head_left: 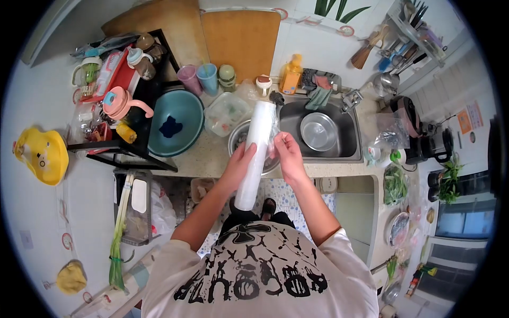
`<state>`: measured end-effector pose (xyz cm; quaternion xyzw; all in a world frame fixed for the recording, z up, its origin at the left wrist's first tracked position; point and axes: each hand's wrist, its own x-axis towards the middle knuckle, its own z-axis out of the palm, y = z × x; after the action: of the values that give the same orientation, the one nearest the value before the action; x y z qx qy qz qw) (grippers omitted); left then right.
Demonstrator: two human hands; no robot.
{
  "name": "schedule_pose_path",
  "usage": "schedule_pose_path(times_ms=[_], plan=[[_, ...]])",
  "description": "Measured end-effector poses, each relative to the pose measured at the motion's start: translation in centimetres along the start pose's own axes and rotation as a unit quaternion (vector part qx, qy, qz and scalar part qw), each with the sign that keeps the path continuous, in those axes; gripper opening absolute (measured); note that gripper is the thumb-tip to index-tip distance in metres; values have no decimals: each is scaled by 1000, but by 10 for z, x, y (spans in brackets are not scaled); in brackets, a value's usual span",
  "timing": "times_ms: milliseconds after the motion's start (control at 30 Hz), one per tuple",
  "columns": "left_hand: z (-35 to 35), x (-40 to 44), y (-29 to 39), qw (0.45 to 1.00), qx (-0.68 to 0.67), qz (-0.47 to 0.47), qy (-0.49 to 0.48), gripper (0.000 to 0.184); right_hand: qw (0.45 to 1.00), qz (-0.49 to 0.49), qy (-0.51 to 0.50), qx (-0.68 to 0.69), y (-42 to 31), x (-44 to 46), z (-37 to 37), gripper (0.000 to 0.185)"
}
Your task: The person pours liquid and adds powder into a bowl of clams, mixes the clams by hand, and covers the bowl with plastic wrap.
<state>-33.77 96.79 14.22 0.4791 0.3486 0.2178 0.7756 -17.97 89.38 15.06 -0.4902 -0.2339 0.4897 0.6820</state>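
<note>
A long white roll of plastic wrap (256, 153) is held at a slant in front of my body, above the counter's front edge. My left hand (239, 165) is closed around its left side, about midway along. My right hand (288, 153) is at the roll's right side, with thumb and fingers pinched on the loose clear edge of the film. Behind the roll, a round metal bowl (239, 137) is partly hidden, so its contents are hard to make out.
Right of the roll is a steel sink (347, 139) with a metal basin (318, 132) in it. To the left are a clear plastic container (227, 113), a teal tub (180, 139) with a dark blue cloth, and a black rack (132, 159). An orange bottle (291, 75) stands behind.
</note>
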Motion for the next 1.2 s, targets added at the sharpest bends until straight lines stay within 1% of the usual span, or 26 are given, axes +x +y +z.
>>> schedule_pose_path(times_ms=[67,133,167,233,267,367,467,567,667,733,867,933,967,1033,1067,1133,1167,1200], plan=[[3,2,3,1000,-4,-2,6,55,1000,8,10,-12,6,-3,1,9],[6,3,8,1000,-15,-12,18,55,995,-9,-27,-97,19,-6,-8,8],[7,5,8,1000,-19,-6,19,51,989,-16,-45,-138,26,-7,-12,8],[6,8,5,999,-28,4,22,44,994,5,-54,-95,27,-10,-13,10],[4,10,2,999,-30,-1,13,46,996,16,-58,-73,28,-11,-13,11],[-1,16,-7,999,-32,-12,1,49,997,7,-80,-20,32,-13,-22,14],[-2,20,-15,999,-32,-13,16,47,999,31,-36,-9,33,-19,-19,16],[2,23,-19,999,-32,1,37,47,997,60,-30,30,38,-23,-18,15],[4,26,-16,997,-14,18,68,46,990,65,-90,-81,43,-26,-22,13],[2,28,-17,996,-2,23,82,48,990,73,-88,-79,48,-28,-24,11],[-1,30,-18,996,-42,-6,76,49,992,74,-94,-46,57,-33,-29,12],[-5,31,-17,996,-65,-18,60,48,995,73,-64,-30,62,-35,-27,15],[-7,32,-17,995,-68,-43,61,47,996,73,-48,-22,65,-37,-26,17],[-9,33,-13,991,-75,-95,64,46,990,113,-30,83,65,-44,-25,20],[-12,35,-15,990,-77,-94,68,46,982,132,-22,134,65,-46,-24,21],[-16,40,-20,990,-80,-93,73,46,980,131,17,147,71,-47,-18,23],[-19,43,-23,988,-92,-109,60,50,979,130,37,153,73,-47,-17,23],[-21,44,-23,985,-105,-126,46,53,985,118,34,120,77,-46,-20,23]])
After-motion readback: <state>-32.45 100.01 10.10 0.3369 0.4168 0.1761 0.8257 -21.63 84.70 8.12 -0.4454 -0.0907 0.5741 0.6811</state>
